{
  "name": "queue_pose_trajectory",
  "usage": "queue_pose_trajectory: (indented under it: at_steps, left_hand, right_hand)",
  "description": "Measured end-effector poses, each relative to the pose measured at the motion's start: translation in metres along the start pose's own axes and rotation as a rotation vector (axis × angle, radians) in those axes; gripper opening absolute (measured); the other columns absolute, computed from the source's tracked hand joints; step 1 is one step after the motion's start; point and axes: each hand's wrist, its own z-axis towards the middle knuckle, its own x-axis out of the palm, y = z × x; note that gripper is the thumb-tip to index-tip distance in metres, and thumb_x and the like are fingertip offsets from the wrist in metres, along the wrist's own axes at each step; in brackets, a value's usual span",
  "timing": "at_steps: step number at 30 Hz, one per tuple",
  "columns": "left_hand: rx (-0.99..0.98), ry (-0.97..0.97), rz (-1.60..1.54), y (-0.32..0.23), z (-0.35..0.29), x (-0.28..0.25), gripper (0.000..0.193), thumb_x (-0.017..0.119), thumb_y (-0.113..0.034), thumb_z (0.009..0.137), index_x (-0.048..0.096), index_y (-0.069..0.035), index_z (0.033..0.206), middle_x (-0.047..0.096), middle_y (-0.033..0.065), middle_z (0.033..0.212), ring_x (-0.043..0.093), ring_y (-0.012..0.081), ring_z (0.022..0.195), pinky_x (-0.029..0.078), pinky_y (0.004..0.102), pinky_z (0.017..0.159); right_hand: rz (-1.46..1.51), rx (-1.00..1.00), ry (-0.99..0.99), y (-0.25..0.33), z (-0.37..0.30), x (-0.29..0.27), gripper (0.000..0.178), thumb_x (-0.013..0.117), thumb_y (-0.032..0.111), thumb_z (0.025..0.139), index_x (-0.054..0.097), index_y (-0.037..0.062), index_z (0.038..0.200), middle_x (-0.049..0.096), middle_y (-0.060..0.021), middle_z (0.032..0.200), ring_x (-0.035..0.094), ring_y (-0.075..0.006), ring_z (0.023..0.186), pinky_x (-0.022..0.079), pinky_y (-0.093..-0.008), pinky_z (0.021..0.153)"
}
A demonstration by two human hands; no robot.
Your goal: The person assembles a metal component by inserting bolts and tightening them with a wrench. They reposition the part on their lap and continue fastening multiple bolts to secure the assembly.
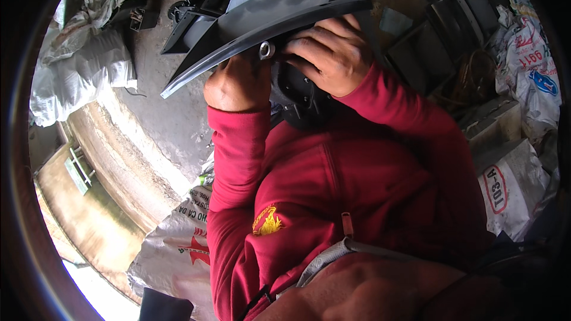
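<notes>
A large dark grey, trough-like piece (279, 6) with a long curved rim stands tilted before me. My left hand (238, 85) is closed just under its near rim, with the fingertips mostly hidden. By those fingers shows a small shiny metal ring-shaped end (266, 50); whether it is worn or held I cannot tell. To the right, my right hand (331, 53) has its fingers bent and together at the underside of the same piece. What its fingertips grip is hidden. Between my wrists sits a black rounded part (303, 98) with small screws.
More dark grey trough-like parts (461, 15) are stacked at the far right. Printed white sacks (529, 62) lie beyond them. Crumpled white sacking (83, 74) is at the left, beside the concrete floor (157, 77). Another printed sack (172, 261) lies near my left elbow.
</notes>
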Motion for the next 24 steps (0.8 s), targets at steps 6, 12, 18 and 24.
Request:
queue_pose_trajectory:
  at_steps: [6, 12, 18, 24]
  left_hand:
    - [0.054, -0.043, 0.038, -0.001, -0.003, 0.002, 0.030, 0.078, -0.024, 0.078, 0.074, -0.009, 0.104, 0.071, 0.0113, 0.081, 0.071, 0.0236, 0.066, 0.054, 0.0329, 0.060]
    - [-0.024, 0.027, 0.013, -0.004, -0.006, 0.001, 0.026, 0.077, -0.020, 0.075, 0.074, -0.010, 0.099, 0.070, 0.0132, 0.082, 0.069, 0.0302, 0.070, 0.055, 0.0383, 0.061]
    - [0.046, 0.028, -0.029, 0.014, -0.013, 0.004, 0.022, 0.071, -0.020, 0.089, 0.073, -0.009, 0.107, 0.073, 0.0029, 0.078, 0.070, 0.0108, 0.065, 0.053, 0.0262, 0.057]
    - [-0.217, 0.024, -0.248, 0.001, -0.021, -0.001, 0.025, 0.078, -0.010, 0.078, 0.072, -0.008, 0.102, 0.074, 0.0084, 0.088, 0.072, 0.0191, 0.072, 0.055, 0.0326, 0.062]
  right_hand:
    - [0.042, -0.059, -0.061, -0.002, -0.003, 0.002, 0.005, 0.067, 0.017, 0.070, 0.064, 0.0174, 0.074, 0.064, 0.0074, 0.078, 0.056, -0.0136, 0.079, 0.042, -0.0333, 0.074]
    - [0.026, -0.051, -0.085, 0.001, -0.008, 0.005, 0.001, 0.063, 0.017, 0.072, 0.062, 0.0170, 0.073, 0.059, 0.0063, 0.072, 0.055, -0.0140, 0.079, 0.043, -0.0335, 0.078]
    - [0.050, -0.038, -0.055, 0.000, -0.008, -0.002, 0.009, 0.071, 0.015, 0.071, 0.063, 0.0148, 0.076, 0.068, 0.0077, 0.084, 0.061, -0.0119, 0.079, 0.043, -0.0323, 0.075]
    - [0.051, 0.017, 0.040, 0.003, -0.012, -0.006, 0.016, 0.068, 0.019, 0.076, 0.070, 0.0173, 0.092, 0.068, 0.0054, 0.100, 0.061, -0.0145, 0.100, 0.043, -0.0355, 0.088]
